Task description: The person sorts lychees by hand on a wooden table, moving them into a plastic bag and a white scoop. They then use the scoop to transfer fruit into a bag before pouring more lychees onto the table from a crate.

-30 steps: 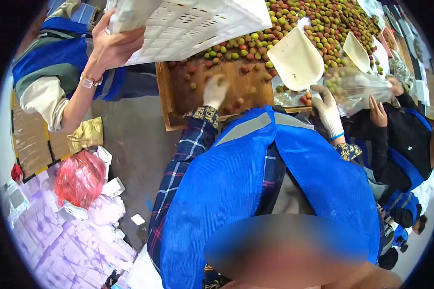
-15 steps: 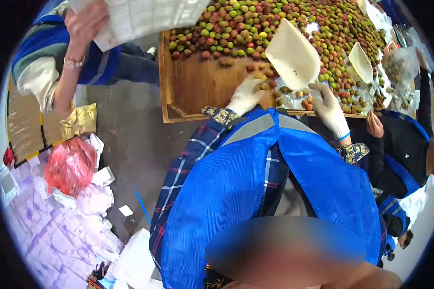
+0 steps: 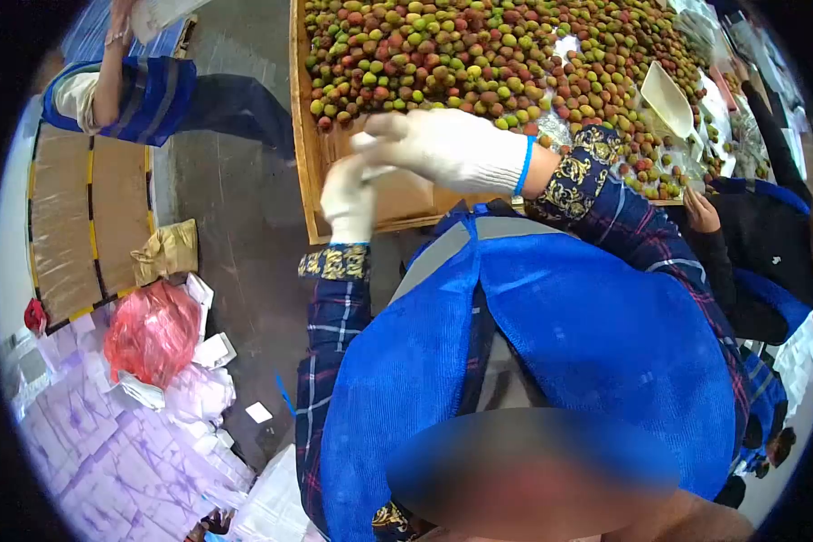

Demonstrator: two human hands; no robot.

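My left hand [image 3: 348, 200], in a white knit glove, is raised over the near left corner of the wooden tray [image 3: 309, 203]. Across from the right comes my right hand [image 3: 452, 155], gloved too, with a blue band at the cuff. The fingers of both hands come together, closed and slightly blurred, and I cannot tell what is between them. Directly under the right hand shows a pale, smooth patch [image 3: 405, 194], mostly covered by the hands. Small round red and green fruits [image 3: 425, 54] lie heaped just beyond my fingers.
Another cream scoop [image 3: 667, 98] rests on the fruits at the right. Beside it a person's hand [image 3: 700, 212] is at the tray edge. At the left stands a person in a blue vest [image 3: 144, 99]. A red plastic bag [image 3: 158, 334] and white boxes lie on the floor.
Both hands have moved left and come together, the right one crossing over. The large scoop near my right hand is gone from its spot. The person at the left has moved back.
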